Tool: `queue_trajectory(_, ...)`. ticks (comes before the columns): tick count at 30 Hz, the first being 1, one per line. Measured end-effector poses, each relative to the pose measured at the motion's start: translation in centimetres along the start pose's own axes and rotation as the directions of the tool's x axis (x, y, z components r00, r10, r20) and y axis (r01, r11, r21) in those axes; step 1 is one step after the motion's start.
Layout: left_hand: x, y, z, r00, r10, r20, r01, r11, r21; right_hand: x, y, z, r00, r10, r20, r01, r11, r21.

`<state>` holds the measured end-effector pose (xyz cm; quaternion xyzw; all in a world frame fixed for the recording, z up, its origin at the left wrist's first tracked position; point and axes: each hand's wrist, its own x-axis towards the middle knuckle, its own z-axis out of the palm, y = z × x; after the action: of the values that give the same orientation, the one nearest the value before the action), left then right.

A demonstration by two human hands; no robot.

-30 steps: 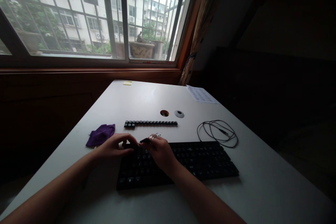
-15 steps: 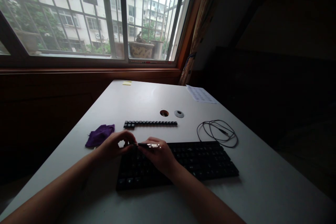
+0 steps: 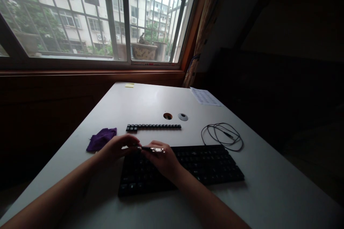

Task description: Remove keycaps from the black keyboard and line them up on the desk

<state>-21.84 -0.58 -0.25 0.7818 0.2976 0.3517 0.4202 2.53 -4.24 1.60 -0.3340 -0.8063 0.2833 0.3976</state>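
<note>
A black keyboard [image 3: 199,168] lies on the white desk [image 3: 150,102] in front of me. My right hand [image 3: 162,160] rests over the keyboard's upper left part and grips a small metal tool [image 3: 154,149] that points left. My left hand [image 3: 116,147] sits at the keyboard's top left corner, its fingertips pinched at the tool's tip; what they pinch is too small and dark to tell. A row of black keycaps [image 3: 153,126] lies on the desk just beyond both hands.
A purple cloth [image 3: 101,139] lies left of the hands. A coiled black cable [image 3: 222,135] sits at the keyboard's upper right. Farther back are a cable hole [image 3: 167,116], its round cover [image 3: 183,116], a paper sheet [image 3: 204,96] and a yellow note [image 3: 129,85].
My right hand lowered the metal tool from a raised tilt to lie flat, pointing left. My left hand's fingers closed in toward its tip.
</note>
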Motion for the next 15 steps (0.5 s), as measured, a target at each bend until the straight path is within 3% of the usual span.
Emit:
queue_trajectory(8, 0.20, 0.59, 0.36, 0.991, 0.119, -0.059, -0.093, 0.937, 0.338, 0.01, -0.01, 0.00, 1.000, 0.016, 0.022, -0.015, 1.000, -0.005)
queue_trajectory(15, 0.24, 0.90, 0.66, 0.980, 0.187, -0.064, -0.143, 0.894, 0.424, 0.01, -0.05, 0.01, 0.999, 0.031, 0.026, -0.031, 0.999, 0.010)
